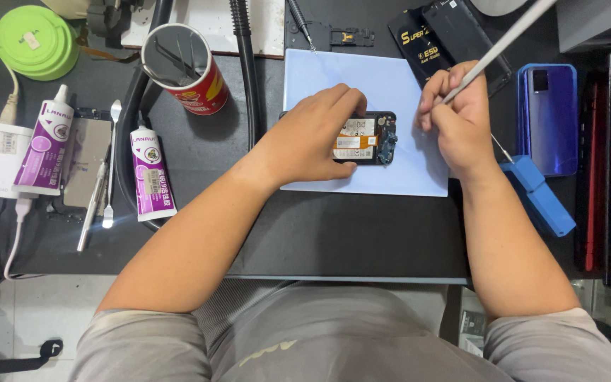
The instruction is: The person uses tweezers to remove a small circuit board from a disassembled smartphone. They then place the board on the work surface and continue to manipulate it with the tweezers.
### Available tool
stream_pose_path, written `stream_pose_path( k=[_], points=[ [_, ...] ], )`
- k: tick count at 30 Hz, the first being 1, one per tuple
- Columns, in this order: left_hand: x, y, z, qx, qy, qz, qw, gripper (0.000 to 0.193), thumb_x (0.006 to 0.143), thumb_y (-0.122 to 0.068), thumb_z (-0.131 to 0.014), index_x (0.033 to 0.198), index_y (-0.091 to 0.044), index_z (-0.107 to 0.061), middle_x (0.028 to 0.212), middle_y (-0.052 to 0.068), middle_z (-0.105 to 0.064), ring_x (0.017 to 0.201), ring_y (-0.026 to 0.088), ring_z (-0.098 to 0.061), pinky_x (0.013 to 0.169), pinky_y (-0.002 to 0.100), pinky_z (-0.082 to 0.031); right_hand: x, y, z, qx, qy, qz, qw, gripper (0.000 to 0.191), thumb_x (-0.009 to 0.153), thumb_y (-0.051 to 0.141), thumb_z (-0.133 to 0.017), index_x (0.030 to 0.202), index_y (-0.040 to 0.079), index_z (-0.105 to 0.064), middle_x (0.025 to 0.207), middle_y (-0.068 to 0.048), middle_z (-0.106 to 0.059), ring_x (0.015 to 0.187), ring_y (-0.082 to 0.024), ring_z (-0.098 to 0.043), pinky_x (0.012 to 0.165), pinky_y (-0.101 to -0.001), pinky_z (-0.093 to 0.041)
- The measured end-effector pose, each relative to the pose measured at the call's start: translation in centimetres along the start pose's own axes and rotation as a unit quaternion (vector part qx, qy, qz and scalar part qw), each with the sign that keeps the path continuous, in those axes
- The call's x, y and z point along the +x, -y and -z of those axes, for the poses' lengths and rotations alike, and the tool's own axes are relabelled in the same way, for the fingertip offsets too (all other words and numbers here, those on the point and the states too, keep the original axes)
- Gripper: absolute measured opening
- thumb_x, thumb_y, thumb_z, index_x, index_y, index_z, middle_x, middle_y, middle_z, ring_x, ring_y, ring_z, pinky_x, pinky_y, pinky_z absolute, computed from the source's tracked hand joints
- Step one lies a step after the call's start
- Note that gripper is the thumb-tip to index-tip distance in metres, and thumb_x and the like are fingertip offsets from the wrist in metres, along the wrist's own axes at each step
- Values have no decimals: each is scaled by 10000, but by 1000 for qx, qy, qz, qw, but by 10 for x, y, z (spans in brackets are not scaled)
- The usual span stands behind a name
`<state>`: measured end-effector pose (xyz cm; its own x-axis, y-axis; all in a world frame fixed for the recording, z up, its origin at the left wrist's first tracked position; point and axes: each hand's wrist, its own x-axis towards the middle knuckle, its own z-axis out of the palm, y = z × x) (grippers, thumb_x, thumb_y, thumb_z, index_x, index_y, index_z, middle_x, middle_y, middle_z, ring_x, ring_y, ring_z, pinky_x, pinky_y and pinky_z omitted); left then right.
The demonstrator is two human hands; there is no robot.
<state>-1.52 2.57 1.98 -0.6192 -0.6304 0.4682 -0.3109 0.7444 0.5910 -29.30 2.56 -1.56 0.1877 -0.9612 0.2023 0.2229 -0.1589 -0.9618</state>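
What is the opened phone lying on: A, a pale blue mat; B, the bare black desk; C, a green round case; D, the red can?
A: the opened phone, steadied by the left hand, lies on the pale blue mat, while the right hand holds a long thin tool beside it.

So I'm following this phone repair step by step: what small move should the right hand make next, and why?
Probably lower the tool's tip onto the opened phone. The left hand already pins the phone flat on the pale blue mat, its circuit board exposed, while the right hand grips the thin metal tool beside the phone, apparently not touching it.
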Motion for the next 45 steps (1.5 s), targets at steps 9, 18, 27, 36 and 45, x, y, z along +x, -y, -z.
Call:
stream_pose_path(
  k=[9, 18, 27, 36, 45],
  points=[
    [0, 4, -1, 10, 14, -18, 1000, 575, 688, -164, -828, 1166, -47, -531, 1073, 122, -609, 1024, 362, -579, 890, 455, -474, -7, 30, -19, -483, 95, 16, 870, 606, 673, 209, -958, 861, 89, -394, 738, -39, -657, 562, -85, -573, 517, -255, -452],
    [0, 5, 0, 19, 44, 3, 999, 590, 684, -192, -828, 1186, -66, -546, 1086, 108, -627, 1061, 345, -553, 915, 458, -437, -1, 36, -20, -425, 88, -58, 899, 522, 741, 169, -889, 830, 74, -384, 778, -17, -713, 554, -118, -475, 505, -272, -393],
    [1, 9, 0, 21, 55, 10, 998, 618, 673, -220, -851, 1185, -67, -540, 1074, 121, -626, 1051, 350, -549, 911, 463, -431, 1, 36, -26, -447, 115, -34, 886, 511, 650, 212, -943, 824, 61, -486, 738, 3, -688, 621, -101, -565, 558, -259, -453],
    [1, 9, -1, 26, 47, 15, 998, 599, 669, -218, -838, 1174, -74, -549, 1046, 117, -624, 1032, 342, -556, 898, 459, -436, -1, 37, -31, -449, 109, -43, 886, 393, 667, 180, -924, 856, 70, -597, 636, -10, -495, 557, -98, -451, 512, -275, -359],
    [1, 11, -2, 29, 45, 11, 999, 608, 667, -230, -841, 1172, -70, -543, 1053, 126, -627, 1035, 349, -556, 908, 465, -437, -2, 41, -39, -477, 106, -8, 873, 369, 670, 200, -909, 889, 90, -634, 640, 8, -500, 545, -105, -476, 512, -282, -386]
  ],
)
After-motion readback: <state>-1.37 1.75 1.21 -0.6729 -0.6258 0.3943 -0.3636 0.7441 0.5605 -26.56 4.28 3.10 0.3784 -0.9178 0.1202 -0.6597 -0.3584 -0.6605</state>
